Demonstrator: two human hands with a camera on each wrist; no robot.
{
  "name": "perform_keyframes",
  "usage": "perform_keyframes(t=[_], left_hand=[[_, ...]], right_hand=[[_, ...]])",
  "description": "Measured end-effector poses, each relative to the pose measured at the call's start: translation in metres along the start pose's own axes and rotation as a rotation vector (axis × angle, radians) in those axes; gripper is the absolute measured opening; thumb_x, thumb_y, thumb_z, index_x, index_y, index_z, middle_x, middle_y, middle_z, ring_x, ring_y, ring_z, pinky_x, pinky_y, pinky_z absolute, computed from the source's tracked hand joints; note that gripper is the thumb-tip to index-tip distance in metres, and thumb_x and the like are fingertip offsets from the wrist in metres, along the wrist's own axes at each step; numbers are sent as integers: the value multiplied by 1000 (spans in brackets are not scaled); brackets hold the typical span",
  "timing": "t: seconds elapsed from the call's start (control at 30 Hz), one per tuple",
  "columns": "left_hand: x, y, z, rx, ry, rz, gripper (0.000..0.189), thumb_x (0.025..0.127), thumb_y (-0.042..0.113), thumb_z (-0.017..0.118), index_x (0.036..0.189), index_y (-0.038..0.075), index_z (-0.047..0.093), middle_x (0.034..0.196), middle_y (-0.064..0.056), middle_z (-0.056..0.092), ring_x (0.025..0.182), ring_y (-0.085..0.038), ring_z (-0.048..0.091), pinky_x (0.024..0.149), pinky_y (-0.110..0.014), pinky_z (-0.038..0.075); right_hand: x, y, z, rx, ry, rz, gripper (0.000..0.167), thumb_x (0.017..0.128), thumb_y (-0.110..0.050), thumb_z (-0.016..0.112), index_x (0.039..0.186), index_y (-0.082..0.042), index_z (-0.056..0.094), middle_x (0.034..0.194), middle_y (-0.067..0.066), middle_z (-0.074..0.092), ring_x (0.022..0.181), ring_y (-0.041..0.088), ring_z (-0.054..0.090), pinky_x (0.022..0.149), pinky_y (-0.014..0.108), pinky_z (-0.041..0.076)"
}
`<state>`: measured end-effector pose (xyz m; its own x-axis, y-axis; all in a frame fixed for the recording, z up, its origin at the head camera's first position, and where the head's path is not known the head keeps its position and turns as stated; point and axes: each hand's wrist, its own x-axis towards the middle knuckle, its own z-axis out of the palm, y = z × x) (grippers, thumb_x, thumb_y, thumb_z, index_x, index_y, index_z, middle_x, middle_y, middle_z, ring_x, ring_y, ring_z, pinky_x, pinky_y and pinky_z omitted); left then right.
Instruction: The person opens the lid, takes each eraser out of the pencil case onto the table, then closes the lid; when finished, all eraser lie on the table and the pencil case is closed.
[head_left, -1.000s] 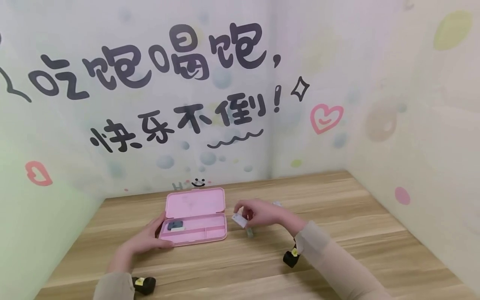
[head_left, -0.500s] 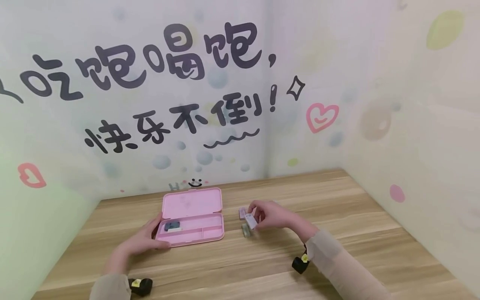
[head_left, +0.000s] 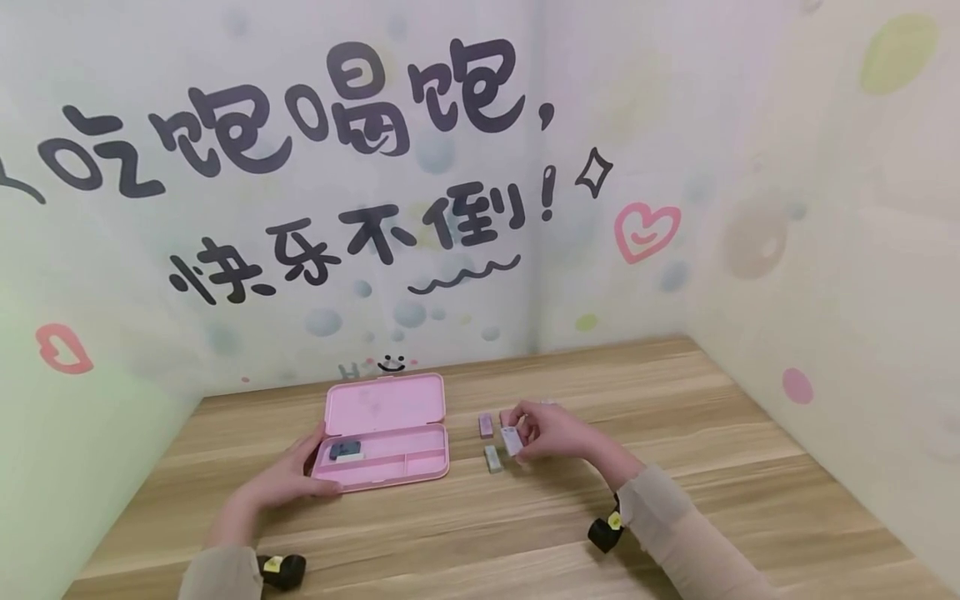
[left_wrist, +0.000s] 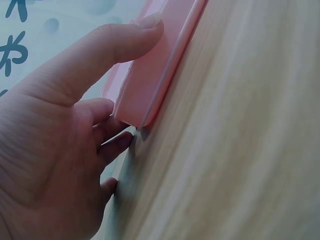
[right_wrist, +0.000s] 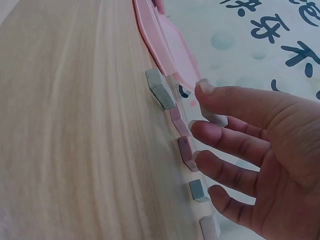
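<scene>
Pinching a small pale block (head_left: pixel 512 442) between thumb and index finger, the right hand (head_left: pixel 553 432) holds it clear of the desk (head_left: pixel 420 537); its other fingers are slightly bent and apart. The left hand (head_left: pixel 281 483) grips the left end of an open pink pencil case (head_left: pixel 372 483), thumb across the near-left corner, the other fingers against the left side.

Just left of the held block, on the desk, lie a grey-green block (head_left: pixel 492 459) and, nearer the far edge, a lilac block (head_left: pixel 486 426). The right wrist view shows a pinkish block (right_wrist: pixel 186 154), a blue-green block (right_wrist: pixel 198 190) and a whitish block (right_wrist: pixel 209 227) beyond the fingers.

The pencil case lies near the desk's far edge, nearer the far-left corner than the far-right, its lid tipped back toward that edge. At the left of its rear compartment sits a dark grey block (head_left: pixel 345 450), with a white piece (head_left: pixel 350 457) along its near side; whether they are separate I cannot tell. Behind the far edge rises a wall (head_left: pixel 585 267) printed with black characters.
</scene>
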<state>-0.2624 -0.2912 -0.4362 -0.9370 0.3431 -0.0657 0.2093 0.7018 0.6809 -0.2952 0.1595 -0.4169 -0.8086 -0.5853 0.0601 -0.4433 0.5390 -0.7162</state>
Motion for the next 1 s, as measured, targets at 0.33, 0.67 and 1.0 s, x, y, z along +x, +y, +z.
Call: perform_keyframes(t=[0.33,0.67,1.0], left_hand=[[-1,0,-1,8,6,3,113,76,36,80,153,-4,8,155,-33,9,139,-54,8,105,-70,14],[4,-3,-2,15,5,-11,115,76,40,80,154,0,6,156,-31,7,139,-53,7,105,-70,14],[1,-5,-1,25,11,8,114,76,37,80,153,-3,8,155,-32,8,139,-54,8,105,-69,15]], right_hand=[[-2,9,5,23,-2,42,42,72,-10,84,103,-7,56,76,-1,60,68,11,55,59,25,46],[-1,14,9,2,-2,63,41,72,-12,85,101,-6,56,71,-1,58,65,10,52,57,25,43],[-3,14,12,-38,0,92,42,71,-17,86,101,-9,58,70,-2,57,62,10,50,56,25,42]])
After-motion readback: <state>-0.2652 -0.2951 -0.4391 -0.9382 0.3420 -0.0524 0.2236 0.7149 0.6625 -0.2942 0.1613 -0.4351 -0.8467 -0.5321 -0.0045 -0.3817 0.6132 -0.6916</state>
